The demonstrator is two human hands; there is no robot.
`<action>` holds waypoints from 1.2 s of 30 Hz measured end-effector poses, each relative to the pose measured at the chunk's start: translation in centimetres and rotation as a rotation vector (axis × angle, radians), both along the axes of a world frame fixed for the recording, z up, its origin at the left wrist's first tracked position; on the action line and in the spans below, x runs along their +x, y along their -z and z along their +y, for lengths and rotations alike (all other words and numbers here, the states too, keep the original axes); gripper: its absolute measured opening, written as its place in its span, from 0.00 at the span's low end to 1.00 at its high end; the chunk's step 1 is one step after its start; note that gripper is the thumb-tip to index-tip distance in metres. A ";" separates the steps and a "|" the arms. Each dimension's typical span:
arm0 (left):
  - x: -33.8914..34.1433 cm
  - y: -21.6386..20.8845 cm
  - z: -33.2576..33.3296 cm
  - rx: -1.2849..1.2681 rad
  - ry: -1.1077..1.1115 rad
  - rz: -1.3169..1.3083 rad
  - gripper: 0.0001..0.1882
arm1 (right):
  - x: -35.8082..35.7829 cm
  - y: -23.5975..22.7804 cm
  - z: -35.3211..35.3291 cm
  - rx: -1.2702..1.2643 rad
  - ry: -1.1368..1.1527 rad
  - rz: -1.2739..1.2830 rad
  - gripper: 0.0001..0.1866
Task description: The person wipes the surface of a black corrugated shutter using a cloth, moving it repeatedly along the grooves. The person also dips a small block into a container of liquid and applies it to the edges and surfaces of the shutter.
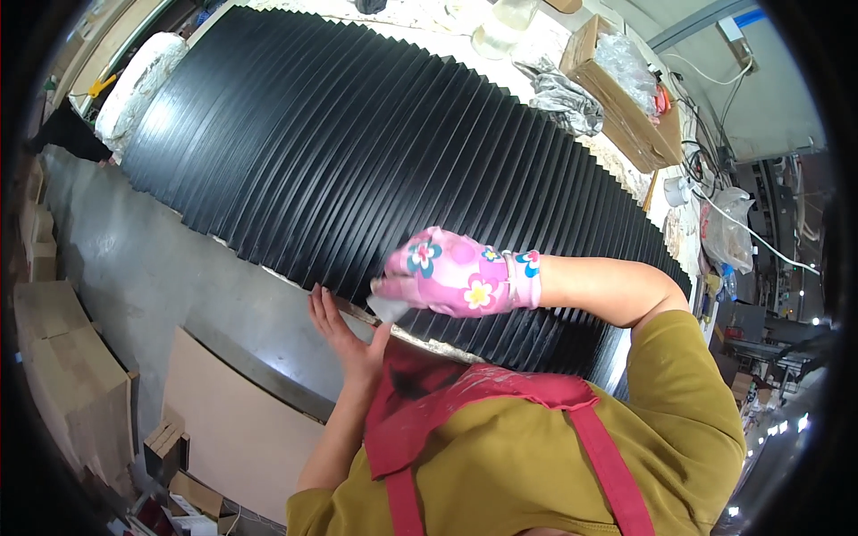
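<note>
A long black pleated bellows cover (357,134) lies across the table, its folds running from the near side to the far side. My right hand (456,272), in a pink flowered glove, is over the near edge of the folds. Its fingers are closed around a small whitish piece (388,308), blurred, that looks like a cloth or pad. My bare left hand (350,339) is at the table's near edge with its fingers stretched and thumb apart. Those fingertips meet the near border of the bellows cover, and nothing shows in that hand.
Along the far side are a cardboard box (617,98) with clear plastic, a crumpled grey plastic bag (567,100) and a clear container (505,27). A white wrapped roll (143,89) is at the far left. Cartons (76,384) and a flat board (232,420) stand at lower left.
</note>
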State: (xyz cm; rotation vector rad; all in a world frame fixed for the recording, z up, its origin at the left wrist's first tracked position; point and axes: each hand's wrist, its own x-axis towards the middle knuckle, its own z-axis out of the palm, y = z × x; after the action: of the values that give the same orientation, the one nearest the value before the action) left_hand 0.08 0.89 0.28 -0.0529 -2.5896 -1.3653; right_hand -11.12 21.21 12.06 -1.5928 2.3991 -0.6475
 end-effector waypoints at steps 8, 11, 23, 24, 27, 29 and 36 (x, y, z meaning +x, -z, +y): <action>-0.5 -0.6 0.6 0.000 0.026 -0.022 0.50 | -13.6 3.2 9.2 -0.112 0.828 0.511 0.18; 0.2 -0.4 -0.2 -0.024 0.004 -0.044 0.49 | -6.1 1.5 3.2 -0.252 0.374 0.360 0.14; 0.1 -0.8 0.1 -0.006 0.009 -0.091 0.50 | -10.1 1.5 9.2 -0.038 0.432 0.366 0.10; 0.2 -0.7 0.0 -0.005 0.009 -0.091 0.50 | -7.8 1.4 8.1 -0.238 0.291 0.311 0.11; 0.4 -0.6 -0.1 0.037 -0.009 -0.078 0.50 | -8.4 0.8 9.0 -0.146 0.231 0.117 0.14; 0.3 -0.8 -0.1 0.009 0.011 -0.064 0.50 | -12.4 1.3 12.5 -0.204 0.712 -0.246 0.18; 0.1 -0.3 0.0 0.002 0.000 -0.057 0.50 | -8.0 4.4 9.4 0.208 0.377 0.286 0.26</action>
State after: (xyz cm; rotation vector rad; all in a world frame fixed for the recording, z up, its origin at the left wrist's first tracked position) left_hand 0.14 0.93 0.59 -0.0145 -2.6342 -1.3898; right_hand -19.14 30.59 7.65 -1.2305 2.9005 -0.2197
